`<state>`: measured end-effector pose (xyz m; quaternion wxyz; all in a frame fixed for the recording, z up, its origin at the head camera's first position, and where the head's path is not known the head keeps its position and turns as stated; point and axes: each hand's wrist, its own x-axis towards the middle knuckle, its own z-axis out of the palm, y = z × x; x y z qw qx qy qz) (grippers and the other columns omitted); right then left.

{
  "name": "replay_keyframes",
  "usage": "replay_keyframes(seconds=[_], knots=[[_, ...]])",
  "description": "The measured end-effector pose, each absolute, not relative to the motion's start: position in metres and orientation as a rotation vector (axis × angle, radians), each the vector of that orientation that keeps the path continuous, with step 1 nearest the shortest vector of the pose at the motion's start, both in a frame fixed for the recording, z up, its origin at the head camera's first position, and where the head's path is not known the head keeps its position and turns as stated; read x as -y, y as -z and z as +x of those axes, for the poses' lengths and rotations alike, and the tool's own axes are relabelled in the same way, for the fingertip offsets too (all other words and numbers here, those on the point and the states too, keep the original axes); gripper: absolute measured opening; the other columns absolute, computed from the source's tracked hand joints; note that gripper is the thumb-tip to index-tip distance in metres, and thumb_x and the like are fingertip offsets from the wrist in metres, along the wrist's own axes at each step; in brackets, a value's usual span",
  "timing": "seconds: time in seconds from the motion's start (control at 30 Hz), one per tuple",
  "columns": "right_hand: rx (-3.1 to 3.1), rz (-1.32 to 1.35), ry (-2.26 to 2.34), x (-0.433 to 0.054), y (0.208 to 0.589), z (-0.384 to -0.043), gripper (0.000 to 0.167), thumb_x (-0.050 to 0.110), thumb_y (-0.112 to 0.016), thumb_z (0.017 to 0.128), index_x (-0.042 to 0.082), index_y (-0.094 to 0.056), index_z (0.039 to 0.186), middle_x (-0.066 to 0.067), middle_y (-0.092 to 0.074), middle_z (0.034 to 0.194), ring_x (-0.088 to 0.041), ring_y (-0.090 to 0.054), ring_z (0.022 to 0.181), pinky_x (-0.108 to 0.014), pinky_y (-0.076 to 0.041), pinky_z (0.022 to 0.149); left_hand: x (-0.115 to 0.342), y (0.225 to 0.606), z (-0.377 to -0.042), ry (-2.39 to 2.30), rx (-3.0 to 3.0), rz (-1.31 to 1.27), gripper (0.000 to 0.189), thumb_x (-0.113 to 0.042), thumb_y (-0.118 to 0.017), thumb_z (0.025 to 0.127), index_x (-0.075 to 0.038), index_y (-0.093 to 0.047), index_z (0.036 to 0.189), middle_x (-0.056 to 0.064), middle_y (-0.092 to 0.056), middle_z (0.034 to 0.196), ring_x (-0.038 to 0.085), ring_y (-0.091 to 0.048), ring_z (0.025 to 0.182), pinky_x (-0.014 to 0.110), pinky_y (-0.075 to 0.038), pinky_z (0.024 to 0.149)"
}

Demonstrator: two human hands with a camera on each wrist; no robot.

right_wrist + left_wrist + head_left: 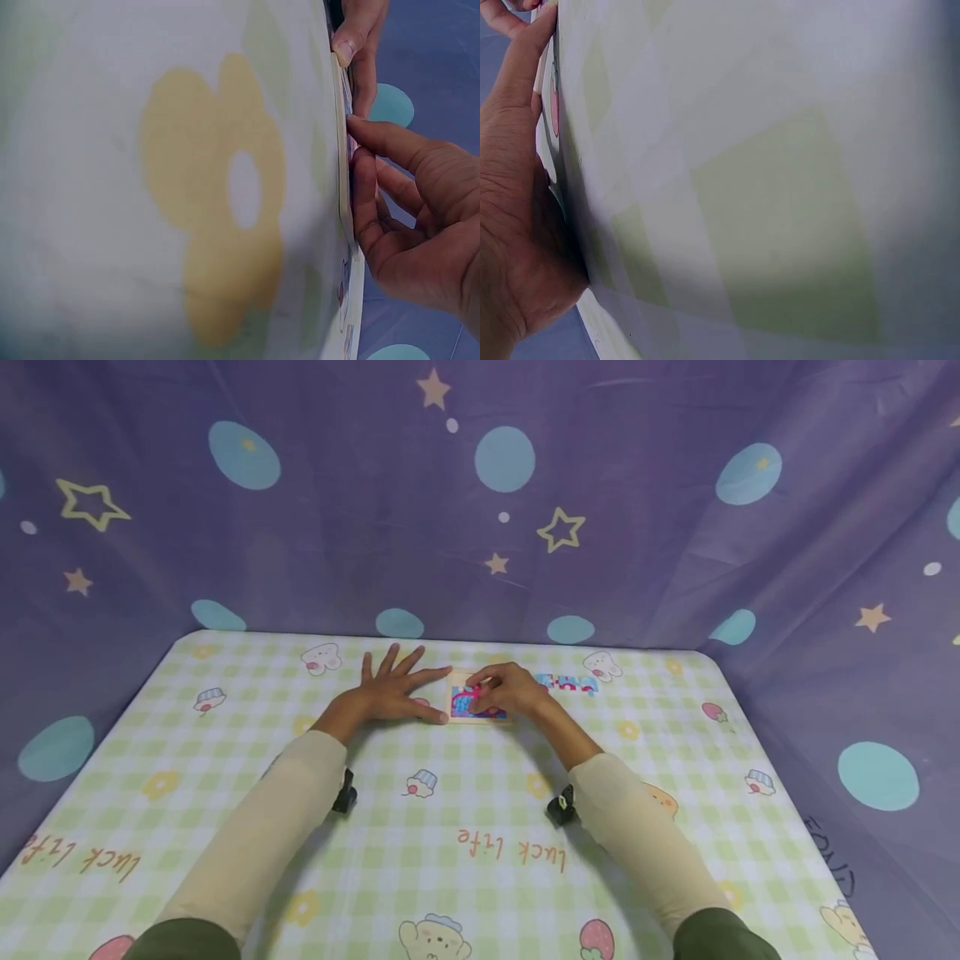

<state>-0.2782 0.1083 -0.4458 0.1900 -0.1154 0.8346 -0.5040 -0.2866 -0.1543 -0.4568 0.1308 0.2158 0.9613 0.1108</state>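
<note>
A small jigsaw puzzle in a pale wooden tray [449, 703] lies toward the far side of the table, with blue and pink pieces [463, 702] in it. My left hand [386, 693] lies flat beside it with fingers spread, thumb and index fingertips at the tray's left edge. My right hand [513, 687] is over the tray, its bent thumb and fingers pinching a puzzle piece, mostly hidden by the fingers. In the right wrist view the right fingertips [357, 124] are right at the tray's top face. The left wrist view shows mainly the left thumb and palm [517, 187].
Right of the tray lies a strip of blue, pink and white puzzle pieces [567, 683], partly behind the right hand. A green-and-white checked cloth [480, 893] with printed cartoons covers the table. A purple curtain [337, 527] with stars and dots hangs behind and at the sides.
</note>
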Motion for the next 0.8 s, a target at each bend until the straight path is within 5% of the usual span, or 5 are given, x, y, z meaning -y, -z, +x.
replay_keyframes(seconds=[0.8], knots=[[-2.289,-0.349,1.428,-0.1026,0.4358,-0.2760,0.042,-0.004,-0.080,0.080,0.002,-0.062,0.117,-0.011,-0.057,0.080,-0.019,-0.058,0.065,-0.035,-0.053,0.067,0.1552,0.4580,-0.2870,-0.346,-2.784,0.637,0.094,-0.089,-0.054,0.070,-0.057,-0.021,0.152,0.000,0.006,0.167,0.041,0.018,0.147,0.074,0.018,0.103]])
